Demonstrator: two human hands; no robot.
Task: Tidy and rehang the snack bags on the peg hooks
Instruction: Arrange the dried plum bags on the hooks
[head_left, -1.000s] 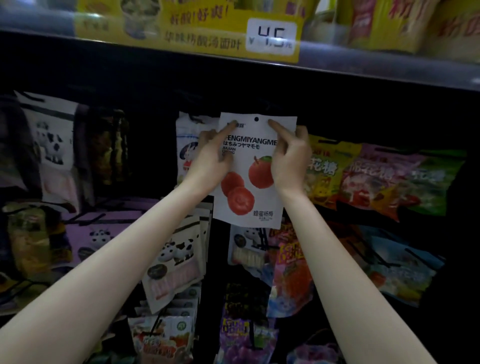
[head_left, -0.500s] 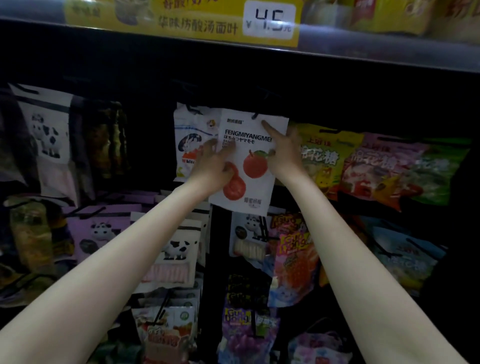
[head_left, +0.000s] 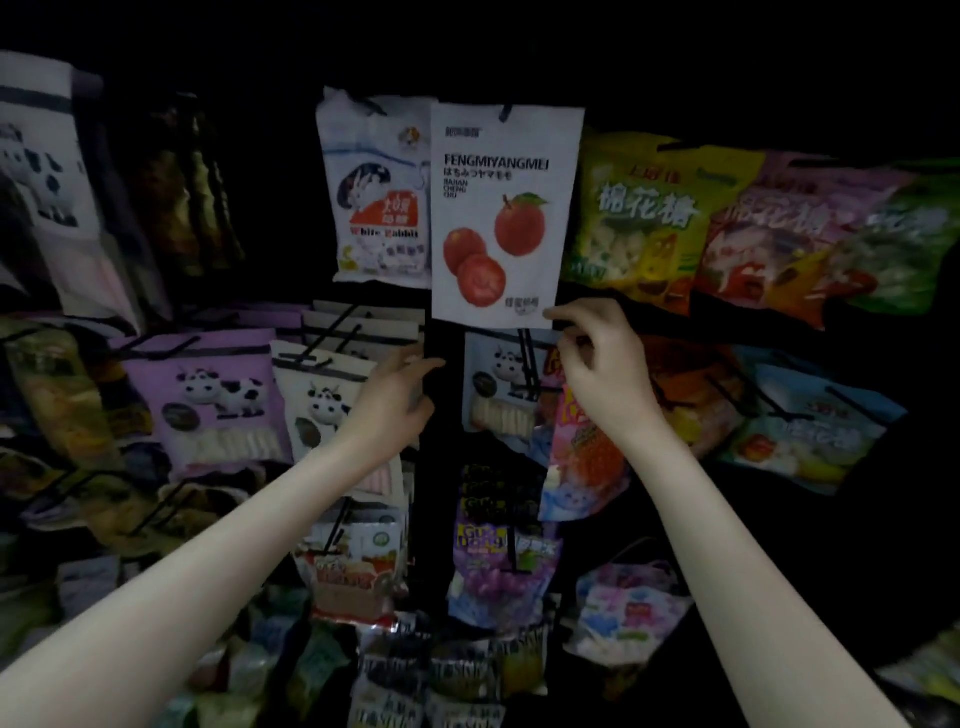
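Fingers of right hand (head_left: 605, 364) loosely curled just below the plum bag's (head_left: 504, 213) bottom right corner; touching or pinching it, cannot tell. Left hand (head_left: 395, 397) spread, relaxed, holds nothing, apart from the bag. Plum bag hangs on top-row peg (head_left: 505, 111), straight, between rabbit bag (head_left: 376, 192) and yellow bag (head_left: 644, 218). Likely this one is hung; lower rows look messy, still to tidy.

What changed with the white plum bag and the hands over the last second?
Both hands let go of the white plum bag and dropped below it: the left hand now hangs free, the right hand has its fingertips at the bag's lower right corner. The bag now hangs on its peg hook beside the White Rabbit bag, which stayed put.
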